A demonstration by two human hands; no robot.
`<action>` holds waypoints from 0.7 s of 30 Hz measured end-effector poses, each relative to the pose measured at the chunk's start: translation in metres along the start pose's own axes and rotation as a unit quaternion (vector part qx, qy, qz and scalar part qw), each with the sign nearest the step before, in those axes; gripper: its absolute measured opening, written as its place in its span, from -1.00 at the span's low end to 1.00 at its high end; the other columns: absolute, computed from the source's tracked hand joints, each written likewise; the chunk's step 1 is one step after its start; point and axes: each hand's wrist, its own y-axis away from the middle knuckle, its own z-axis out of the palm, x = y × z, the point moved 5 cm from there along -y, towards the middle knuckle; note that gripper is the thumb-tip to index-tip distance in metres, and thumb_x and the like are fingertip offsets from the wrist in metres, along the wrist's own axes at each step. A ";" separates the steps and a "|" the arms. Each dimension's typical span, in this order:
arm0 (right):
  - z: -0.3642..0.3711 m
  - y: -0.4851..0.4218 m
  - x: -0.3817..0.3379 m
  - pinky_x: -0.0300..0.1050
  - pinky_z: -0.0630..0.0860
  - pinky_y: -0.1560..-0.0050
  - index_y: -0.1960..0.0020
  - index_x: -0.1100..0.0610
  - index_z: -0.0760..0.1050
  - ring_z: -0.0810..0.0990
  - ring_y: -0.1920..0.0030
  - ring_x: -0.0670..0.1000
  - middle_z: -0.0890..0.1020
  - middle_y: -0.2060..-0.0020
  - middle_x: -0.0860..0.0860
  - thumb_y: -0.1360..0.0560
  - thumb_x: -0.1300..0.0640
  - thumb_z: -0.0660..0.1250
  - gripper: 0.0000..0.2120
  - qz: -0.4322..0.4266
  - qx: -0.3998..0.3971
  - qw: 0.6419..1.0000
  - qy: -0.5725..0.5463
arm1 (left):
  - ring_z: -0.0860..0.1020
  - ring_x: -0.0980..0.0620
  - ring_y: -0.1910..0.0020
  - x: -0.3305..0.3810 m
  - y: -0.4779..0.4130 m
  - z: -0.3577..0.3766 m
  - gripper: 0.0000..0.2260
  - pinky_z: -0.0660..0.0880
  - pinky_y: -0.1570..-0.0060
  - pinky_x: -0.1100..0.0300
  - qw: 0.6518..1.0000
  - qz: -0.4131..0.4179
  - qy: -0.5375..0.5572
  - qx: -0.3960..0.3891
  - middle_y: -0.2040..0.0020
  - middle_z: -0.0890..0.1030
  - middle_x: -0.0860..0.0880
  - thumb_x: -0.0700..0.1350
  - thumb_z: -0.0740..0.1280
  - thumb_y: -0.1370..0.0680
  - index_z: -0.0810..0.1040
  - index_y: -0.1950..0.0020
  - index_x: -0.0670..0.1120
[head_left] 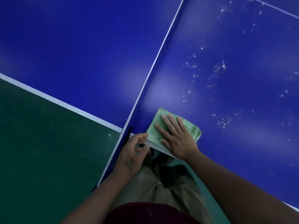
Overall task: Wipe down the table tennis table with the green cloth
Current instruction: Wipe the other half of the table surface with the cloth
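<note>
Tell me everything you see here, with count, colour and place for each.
table tennis table: one, blue with white lines, fills most of the view
net: one, white-topped, runs diagonally across the table
white specks: many, right half
green cloth: one, folded, near edge right of the net
floor: green, lower left
trousers: khaki, bottom centre
left hand: loosely curled, beside the cloth
right hand: flat on the cloth
</note>
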 end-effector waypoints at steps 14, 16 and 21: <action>-0.057 -0.159 0.147 0.26 -0.07 -0.73 -0.75 -0.03 0.18 0.04 -0.75 0.23 0.11 -0.76 0.13 -0.77 -0.20 0.09 -0.40 0.090 0.094 0.990 -0.048 | 0.59 0.27 -0.30 -0.013 -0.022 -0.005 -0.70 0.48 -0.17 0.42 0.996 -0.044 0.020 0.080 -0.27 0.62 0.33 0.10 0.35 -0.61 0.59 -0.34 0.32; -0.057 -0.164 0.151 0.29 -0.08 -0.73 -0.77 -0.03 0.12 -0.01 -0.76 0.22 0.06 -0.77 0.13 -0.77 -0.23 0.01 -0.38 0.108 0.091 0.989 -0.033 | 0.59 0.26 -0.32 -0.008 -0.028 0.000 -0.72 0.48 -0.18 0.41 0.993 -0.037 0.039 0.109 -0.28 0.64 0.32 0.07 0.35 -0.62 0.60 -0.31 0.34; -0.031 -0.120 0.078 0.33 -0.09 -0.72 -0.78 -0.05 0.01 -0.09 -0.76 0.23 -0.04 -0.77 0.13 -0.76 -0.28 -0.06 -0.34 0.060 0.052 0.996 -0.049 | 0.57 0.36 -0.28 -0.001 -0.038 0.000 -0.73 0.50 -0.22 0.22 0.979 -0.047 0.055 0.188 -0.31 0.60 0.39 0.27 0.28 -0.64 0.56 -0.33 0.42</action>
